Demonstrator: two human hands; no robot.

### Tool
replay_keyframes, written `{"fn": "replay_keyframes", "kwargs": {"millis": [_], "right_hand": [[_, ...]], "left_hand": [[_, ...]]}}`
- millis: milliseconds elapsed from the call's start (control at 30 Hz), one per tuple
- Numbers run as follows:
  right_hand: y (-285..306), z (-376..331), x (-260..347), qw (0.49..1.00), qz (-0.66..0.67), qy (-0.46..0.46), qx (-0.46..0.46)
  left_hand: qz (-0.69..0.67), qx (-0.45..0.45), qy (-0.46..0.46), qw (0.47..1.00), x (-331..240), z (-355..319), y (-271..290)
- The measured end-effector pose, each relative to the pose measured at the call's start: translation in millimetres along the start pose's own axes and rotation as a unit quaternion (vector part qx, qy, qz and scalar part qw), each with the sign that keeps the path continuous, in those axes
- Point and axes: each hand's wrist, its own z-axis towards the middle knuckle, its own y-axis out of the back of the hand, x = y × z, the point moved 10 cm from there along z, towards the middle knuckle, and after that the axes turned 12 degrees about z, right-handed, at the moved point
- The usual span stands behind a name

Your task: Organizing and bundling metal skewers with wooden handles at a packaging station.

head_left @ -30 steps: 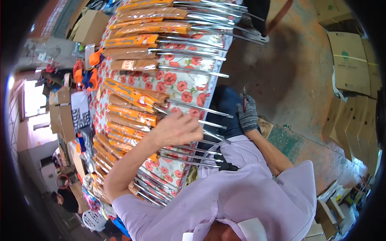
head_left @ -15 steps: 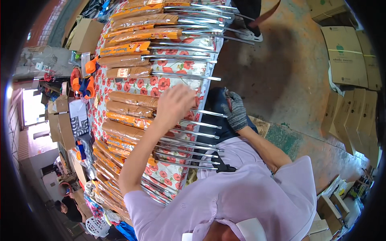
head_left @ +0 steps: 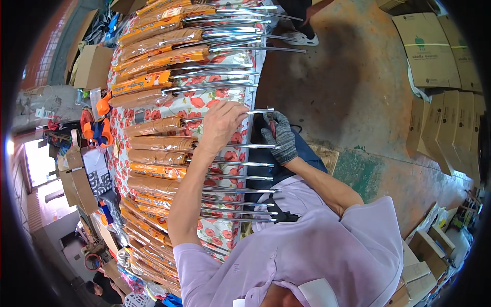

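Observation:
My bare left hand pinches the thin metal rod of a brown rolled bundle in clear plastic, which looks like a furled umbrella. The bundle lies on the table, its rod pointing right past the edge. Beside the rod's free end, my right hand, in a grey knitted glove, is closed around a hand tool with reddish handles, seemingly pliers. Whether its jaws touch the rod I cannot tell. Similar bundles lie on both sides, the closest being a brown one just nearer to me.
A floral cloth covers the table. Several orange-and-brown bundles lie at the far end, rods overhanging the right edge. An orange tape dispenser sits at the left. Flattened cartons stand at the right; another person's shoe shows beyond.
My left hand has gone from hovering over the bundles to gripping one rod. That bundle has shifted toward me, and my gloved hand is now closer to its rod end. The view has shifted too.

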Motion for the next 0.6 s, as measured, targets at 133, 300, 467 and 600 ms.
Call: {"fn": "replay_keyframes", "kwargs": {"millis": [133,300,467,600], "right_hand": [[-1,-1,-1,0.999,0.042,-0.021,-0.008],[-2,-4,-5,0.998,0.055,-0.026,-0.019],[-5,-1,-7,0.993,0.106,-0.035,-0.028],[-6,1,-2,0.995,0.090,-0.027,-0.026]], "left_hand": [[-0.006,-0.007,0.016,1.000,3,-2,2],[-0.014,-0.042,0.043,0.998,4,-5,6],[-0.024,-0.059,0.065,0.996,4,-8,5],[-0.032,-0.065,0.071,0.995,6,-8,5]]}}
